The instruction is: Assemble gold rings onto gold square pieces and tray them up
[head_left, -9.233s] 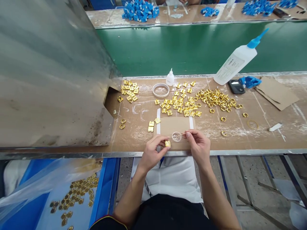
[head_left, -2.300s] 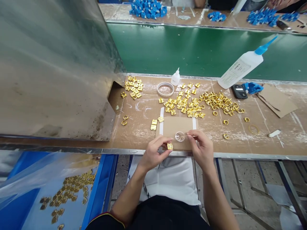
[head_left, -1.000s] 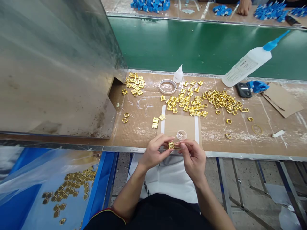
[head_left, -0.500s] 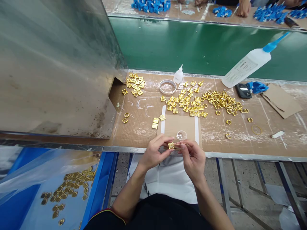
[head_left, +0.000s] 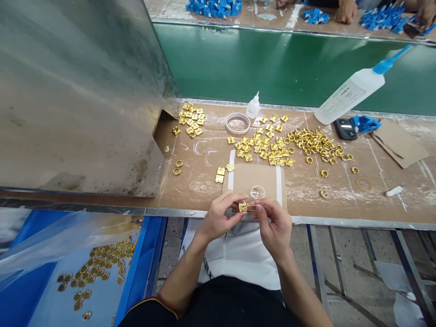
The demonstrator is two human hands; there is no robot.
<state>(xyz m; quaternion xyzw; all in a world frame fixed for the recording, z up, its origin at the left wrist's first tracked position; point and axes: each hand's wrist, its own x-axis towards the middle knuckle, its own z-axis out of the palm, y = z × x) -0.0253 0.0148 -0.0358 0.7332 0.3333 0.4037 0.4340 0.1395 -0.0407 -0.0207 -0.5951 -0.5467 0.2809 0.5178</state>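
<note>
My left hand [head_left: 218, 217] pinches a small square gold metal piece [head_left: 242, 207] between thumb and fingertips, over the front edge of the bench. From the right, my right hand [head_left: 275, 223] is closed on a thin reddish stick [head_left: 251, 205], its tip at the gold piece. Just beyond my fingers sits a small clear round dish [head_left: 257, 192] on a cardboard pad [head_left: 245, 178] with white tape strips. Two square gold pieces [head_left: 220, 175] and a gold flower-like piece [head_left: 230, 167] lie to the left of the pad's middle.
Behind the pad are many gold pieces [head_left: 262, 145] and a heap of gold rings [head_left: 316, 143]. A tape roll [head_left: 237, 123], a small dropper bottle [head_left: 252, 107] and a large bottle [head_left: 350, 96] stand farther back. A metal housing [head_left: 81, 100] fills the left. Other people's hands [head_left: 346, 11] show across the green belt.
My hands and the gold piece stay almost where they were. At the far upper right, another person's hand has come into view over the blue pieces.
</note>
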